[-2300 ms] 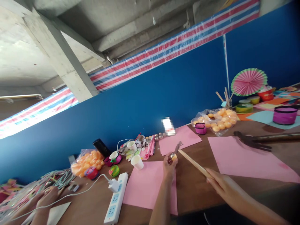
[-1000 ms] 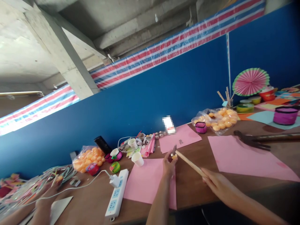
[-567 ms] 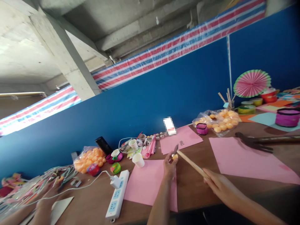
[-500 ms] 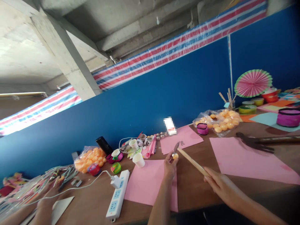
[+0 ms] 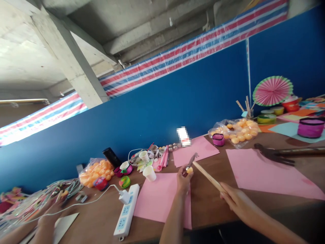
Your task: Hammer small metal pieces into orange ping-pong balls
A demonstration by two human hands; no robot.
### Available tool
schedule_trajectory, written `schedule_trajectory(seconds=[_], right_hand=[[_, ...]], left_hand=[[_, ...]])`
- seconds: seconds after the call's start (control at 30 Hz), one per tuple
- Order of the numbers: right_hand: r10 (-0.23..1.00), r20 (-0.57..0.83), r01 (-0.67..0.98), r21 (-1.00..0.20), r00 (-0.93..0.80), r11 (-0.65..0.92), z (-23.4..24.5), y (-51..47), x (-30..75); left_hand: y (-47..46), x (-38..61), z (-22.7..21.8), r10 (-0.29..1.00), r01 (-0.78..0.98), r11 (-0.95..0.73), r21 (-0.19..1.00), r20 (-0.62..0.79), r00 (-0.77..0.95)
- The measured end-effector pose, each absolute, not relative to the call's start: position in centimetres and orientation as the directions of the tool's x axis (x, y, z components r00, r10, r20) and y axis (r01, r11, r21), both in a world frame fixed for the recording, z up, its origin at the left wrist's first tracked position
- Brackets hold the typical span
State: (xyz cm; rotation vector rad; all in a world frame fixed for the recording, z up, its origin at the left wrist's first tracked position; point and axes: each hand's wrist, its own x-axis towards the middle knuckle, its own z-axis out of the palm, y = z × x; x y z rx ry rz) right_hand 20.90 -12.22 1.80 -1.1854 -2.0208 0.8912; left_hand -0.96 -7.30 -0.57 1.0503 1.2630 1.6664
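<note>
My left hand [image 5: 183, 182] is raised over a pink paper sheet [image 5: 157, 200] and pinches a small orange ball [image 5: 189, 170] with a thin metal piece [image 5: 192, 159] sticking up from it. A long wooden stick [image 5: 207, 176] runs from the ball's side down to my right hand [image 5: 237, 202], which grips its near end. The stick's far tip sits right beside the ball.
The brown table [image 5: 210, 206] carries more pink sheets [image 5: 264, 173], bags of orange balls [image 5: 237, 132] [image 5: 95, 171], paper cups [image 5: 149, 173], a white power strip [image 5: 126, 213] and a paper fan [image 5: 273, 89]. Another person's hand [image 5: 50, 211] works at the far left. A dark arm-like object [image 5: 279, 154] lies at right.
Both hands stay nearly where they were. The metal piece above the ball has tilted slightly to the right. The other person's hand at left shifted a little.
</note>
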Motion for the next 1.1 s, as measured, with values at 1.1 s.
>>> schedule_trajectory(seconds=[1.1], right_hand=[[0.907,0.051,0.453,-0.854,-0.417,0.257,3.3,-12.6,20.7]], left_hand=[[-6.9,-1.1,-1.4,0.946,-0.265,-0.229,0.937,0.151,-0.285]])
